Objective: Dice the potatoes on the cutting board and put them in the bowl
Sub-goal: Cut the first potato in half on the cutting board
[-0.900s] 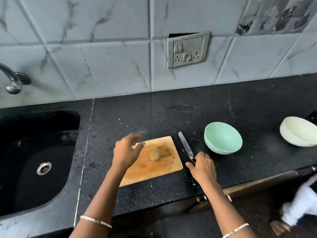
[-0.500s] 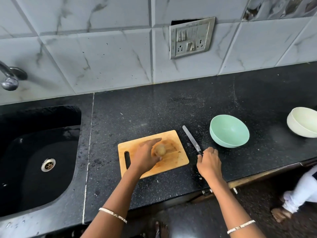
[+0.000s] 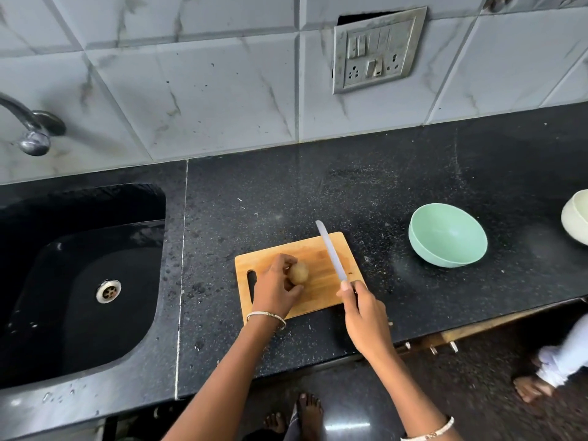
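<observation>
A small round potato (image 3: pixel 299 272) lies whole on the wooden cutting board (image 3: pixel 321 300) in the middle of the black counter. My left hand (image 3: pixel 276 289) grips the potato from its left side. My right hand (image 3: pixel 361 310) holds the handle of a knife (image 3: pixel 331 252), whose pale blade slants over the board's right part, to the right of the potato and apart from it. A mint-green bowl (image 3: pixel 447 235) stands empty on the counter to the right of the board.
A black sink (image 3: pixel 76 281) with a tap (image 3: pixel 30 128) lies left of the board. A cream bowl (image 3: pixel 576 219) stands at the right edge. A switch plate (image 3: pixel 378 49) is on the tiled wall. Another person's foot (image 3: pixel 534 385) shows on the floor at lower right.
My right hand has lifted the knife off the counter and brought its blade over the board. My left hand has settled on the potato and holds it.
</observation>
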`<state>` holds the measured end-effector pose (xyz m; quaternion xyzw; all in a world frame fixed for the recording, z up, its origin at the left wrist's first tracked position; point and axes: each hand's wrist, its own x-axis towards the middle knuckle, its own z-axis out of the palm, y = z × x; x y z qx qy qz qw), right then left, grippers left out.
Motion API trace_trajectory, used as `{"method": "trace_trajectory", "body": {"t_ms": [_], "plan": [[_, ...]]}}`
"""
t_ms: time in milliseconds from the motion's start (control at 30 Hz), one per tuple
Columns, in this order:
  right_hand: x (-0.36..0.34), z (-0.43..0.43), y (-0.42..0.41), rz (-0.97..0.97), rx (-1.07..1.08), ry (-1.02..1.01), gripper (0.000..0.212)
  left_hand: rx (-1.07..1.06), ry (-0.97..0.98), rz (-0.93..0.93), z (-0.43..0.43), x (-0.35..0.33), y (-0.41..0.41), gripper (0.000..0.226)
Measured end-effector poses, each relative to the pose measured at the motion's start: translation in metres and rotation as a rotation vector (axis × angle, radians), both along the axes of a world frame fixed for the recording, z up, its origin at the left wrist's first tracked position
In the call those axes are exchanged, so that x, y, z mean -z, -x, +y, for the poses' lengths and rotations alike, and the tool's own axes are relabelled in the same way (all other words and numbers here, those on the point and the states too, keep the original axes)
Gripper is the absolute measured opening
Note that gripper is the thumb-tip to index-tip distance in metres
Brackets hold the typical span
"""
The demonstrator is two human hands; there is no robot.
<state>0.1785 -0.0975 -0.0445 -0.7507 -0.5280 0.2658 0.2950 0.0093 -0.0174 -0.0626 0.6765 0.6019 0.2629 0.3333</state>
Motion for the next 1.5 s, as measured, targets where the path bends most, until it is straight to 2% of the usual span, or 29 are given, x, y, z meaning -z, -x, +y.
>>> {"method": "trace_trajectory", "body": {"t_ms": [200,400,833,1233,1333,1500], "plan": [[0.008,-0.013,0.021,-0.068,-0.077,0.072,0.041,-0.041,0.003,-0.116,-0.003,0.001,0.004,0.047],[0.007,-0.019,0.029,-0.149,-0.148,0.096,0.026,-0.083,0.002,-0.199,-0.007,0.006,0.004,0.044],[0.0,-0.019,0.036,-0.225,-0.189,0.099,0.03,-0.099,0.039,-0.208,-0.003,0.002,0.007,0.04],[-0.003,-0.015,0.048,-0.49,-0.219,0.145,0.037,-0.198,0.155,-0.411,-0.002,0.006,0.002,0.044],[-0.005,-0.011,0.05,-0.483,-0.219,0.165,0.035,-0.191,0.159,-0.397,0.001,0.007,0.002,0.043],[-0.007,0.014,0.054,-0.348,-0.211,0.183,0.034,-0.207,0.152,-0.424,0.0,0.007,0.001,0.04]]}}
